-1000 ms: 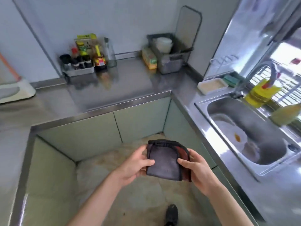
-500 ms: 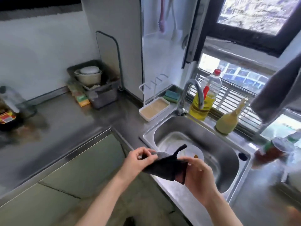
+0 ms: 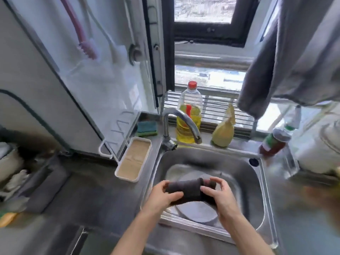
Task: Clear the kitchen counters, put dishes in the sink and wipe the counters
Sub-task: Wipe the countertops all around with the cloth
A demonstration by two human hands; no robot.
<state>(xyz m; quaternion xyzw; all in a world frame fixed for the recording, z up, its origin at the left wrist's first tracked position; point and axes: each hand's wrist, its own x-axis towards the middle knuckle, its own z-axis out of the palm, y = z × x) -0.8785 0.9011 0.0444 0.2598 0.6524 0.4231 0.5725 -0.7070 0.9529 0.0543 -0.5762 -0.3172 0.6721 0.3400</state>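
Grey cloth, flat a second earlier, was now rolled, gripped by my left hand and right hand over the sink, probably for wetting before wiping.

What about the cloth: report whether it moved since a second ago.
Yes. The cloth went from left of the sink, above the floor, to over its basin.
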